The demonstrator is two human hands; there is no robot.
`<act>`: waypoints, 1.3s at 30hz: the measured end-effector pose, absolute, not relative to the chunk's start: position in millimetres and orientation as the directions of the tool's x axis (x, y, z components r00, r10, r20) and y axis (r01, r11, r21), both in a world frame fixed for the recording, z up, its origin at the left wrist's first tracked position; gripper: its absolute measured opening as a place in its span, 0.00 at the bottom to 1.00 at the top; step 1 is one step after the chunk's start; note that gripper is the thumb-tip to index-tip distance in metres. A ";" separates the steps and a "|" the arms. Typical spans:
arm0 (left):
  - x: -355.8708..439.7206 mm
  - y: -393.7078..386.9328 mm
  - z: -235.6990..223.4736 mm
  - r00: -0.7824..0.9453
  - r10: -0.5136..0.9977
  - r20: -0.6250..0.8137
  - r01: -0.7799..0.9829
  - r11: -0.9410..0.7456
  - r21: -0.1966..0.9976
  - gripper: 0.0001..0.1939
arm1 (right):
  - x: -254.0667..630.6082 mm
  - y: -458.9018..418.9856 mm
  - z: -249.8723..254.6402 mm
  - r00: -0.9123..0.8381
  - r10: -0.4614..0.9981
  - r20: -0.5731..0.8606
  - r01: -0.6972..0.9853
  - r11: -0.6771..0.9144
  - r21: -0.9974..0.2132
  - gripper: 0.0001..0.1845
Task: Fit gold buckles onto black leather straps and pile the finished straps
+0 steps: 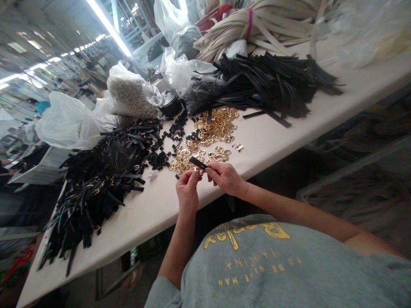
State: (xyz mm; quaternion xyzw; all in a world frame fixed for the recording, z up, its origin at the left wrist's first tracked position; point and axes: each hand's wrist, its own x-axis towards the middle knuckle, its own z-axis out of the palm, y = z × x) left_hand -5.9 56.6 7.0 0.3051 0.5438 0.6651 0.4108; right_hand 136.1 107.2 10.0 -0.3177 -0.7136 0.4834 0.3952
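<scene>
My right hand [224, 177] grips a short black strap [198, 163], its free end pointing up and left over the table. Close beside it, the fingers of my left hand [188, 188] pinch a small shiny gold buckle [196, 170], partly covered by the fingertips. The two hands almost meet at the table's front edge. Just beyond them lies a heap of loose gold buckles [218, 122], spreading toward my fingers. Small black loops [159, 160] are piled to the left of the buckles.
Black straps with buckles on them [93, 192] cover the table's left side. Plain black straps [272, 81] lie in a stack at the back right, before a bundle of beige strips [269, 21]. Filled plastic bags [128, 90] and a round black container [171, 102] stand behind.
</scene>
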 end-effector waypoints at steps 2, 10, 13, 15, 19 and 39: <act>-9.4 57.4 9.1 -0.473 0.881 -0.030 -0.216 -0.083 0.973 0.14 | 139.8 104.0 7.0 -0.512 0.821 0.252 0.076 0.336 -0.939 0.15; -15.2 56.4 14.3 -0.483 0.876 0.003 -0.192 -0.110 0.975 0.16 | 146.3 97.7 0.7 -0.602 0.773 0.200 0.026 0.270 -0.963 0.16; -17.1 56.7 16.8 -0.465 0.885 0.007 -0.209 -0.117 0.971 0.16 | 148.2 97.7 -1.9 -0.671 0.717 0.190 -0.012 0.245 -0.969 0.16; -19.6 57.7 18.8 -0.436 0.900 -0.008 -0.216 -0.096 0.972 0.16 | 149.6 98.3 -2.8 -0.707 0.683 0.182 -0.030 0.227 -0.973 0.15; -26.9 59.5 21.6 -0.301 0.949 -0.090 -0.198 0.031 0.980 0.16 | 152.1 100.8 -2.8 -0.718 0.676 0.165 -0.037 0.200 -0.979 0.14; -13.9 61.8 12.3 -0.109 0.944 -0.310 -0.365 0.252 0.896 0.15 | 156.3 106.6 -2.2 -0.730 0.634 0.254 0.044 0.415 -0.909 0.16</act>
